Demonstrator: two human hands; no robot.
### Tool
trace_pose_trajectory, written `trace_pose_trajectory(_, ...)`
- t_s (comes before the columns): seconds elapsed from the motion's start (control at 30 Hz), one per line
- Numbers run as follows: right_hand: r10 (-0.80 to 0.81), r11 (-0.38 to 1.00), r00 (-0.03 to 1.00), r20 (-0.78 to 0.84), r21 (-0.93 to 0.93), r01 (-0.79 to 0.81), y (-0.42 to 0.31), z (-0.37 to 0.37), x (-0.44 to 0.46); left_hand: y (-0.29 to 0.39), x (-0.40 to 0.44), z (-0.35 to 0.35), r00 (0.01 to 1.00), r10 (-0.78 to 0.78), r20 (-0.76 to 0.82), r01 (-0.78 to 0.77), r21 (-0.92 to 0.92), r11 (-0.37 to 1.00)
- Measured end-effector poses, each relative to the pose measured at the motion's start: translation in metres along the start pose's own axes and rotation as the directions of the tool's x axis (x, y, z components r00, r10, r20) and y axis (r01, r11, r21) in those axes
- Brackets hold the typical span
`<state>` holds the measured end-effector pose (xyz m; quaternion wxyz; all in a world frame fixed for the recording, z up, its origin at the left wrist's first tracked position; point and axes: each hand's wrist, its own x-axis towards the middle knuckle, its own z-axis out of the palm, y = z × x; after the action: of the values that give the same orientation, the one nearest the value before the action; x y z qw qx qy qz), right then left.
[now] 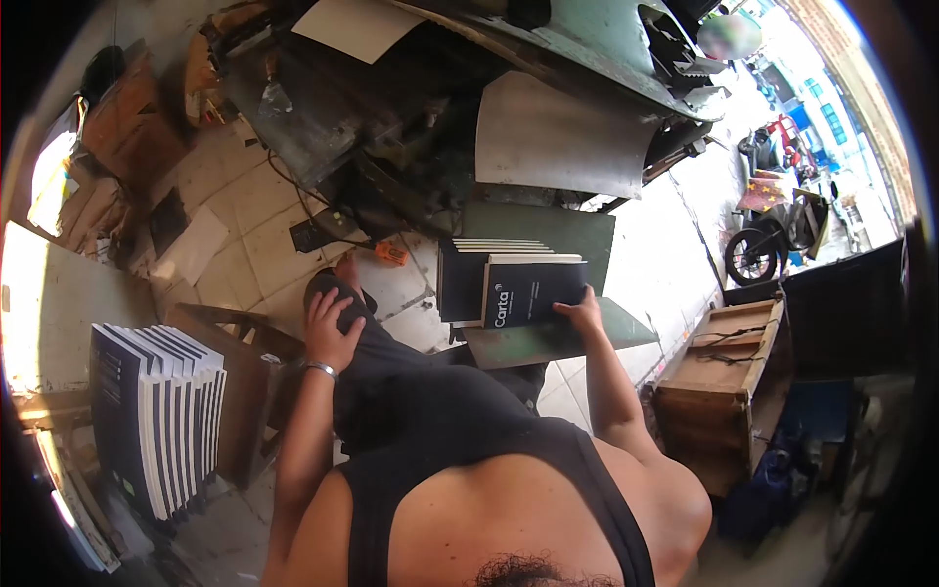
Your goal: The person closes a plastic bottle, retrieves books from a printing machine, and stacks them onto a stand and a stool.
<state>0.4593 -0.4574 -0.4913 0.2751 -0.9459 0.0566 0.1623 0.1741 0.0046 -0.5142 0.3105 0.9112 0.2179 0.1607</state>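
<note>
My left hand (334, 328) rests on my dark-trousered leg near the knee, its fingers spread and nothing in it. My right hand (581, 312) grips the right edge of a black book (535, 293) marked "Carta", thumb on the cover; its other fingers are partly hidden. That book lies on top of a fanned row of similar books (463, 284), on a green metal surface (577, 235). Farther left, a stack of dark-covered books with white page edges (181, 421) stands beside a brown wooden stool (240, 391).
A large dark machine with a pale metal plate (567, 137) fills the space ahead. An orange box (391, 252) lies on the tiled floor. To the right are a wooden crate (704, 401) and, beyond it, a parked motorcycle (773, 245). Cardboard and papers lie at the far left.
</note>
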Motion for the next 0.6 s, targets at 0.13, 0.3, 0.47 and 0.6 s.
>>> trace_pose_trajectory(0.13,0.003,0.996,0.995,-0.102,-0.084,-0.012,-0.022,-0.001,-0.019,-0.002,-0.004,0.001,1.0,-0.014,-0.02,0.014,-0.017,1.0)
trace_pose_trajectory(0.3,-0.055,0.99,0.993,-0.102,-0.137,0.041,-0.031,0.006,-0.03,-0.001,-0.003,0.001,1.0,-0.004,-0.014,0.003,-0.008,1.0)
trace_pose_trajectory(0.47,-0.066,0.986,0.994,-0.089,-0.156,0.052,-0.044,0.014,-0.038,0.003,-0.002,-0.001,1.0,-0.02,-0.001,0.02,0.001,1.0)
trace_pose_trajectory(0.6,-0.081,0.984,0.995,-0.057,-0.166,0.07,-0.049,0.013,-0.039,0.001,-0.004,0.0,1.0,-0.018,-0.004,0.018,0.006,1.0)
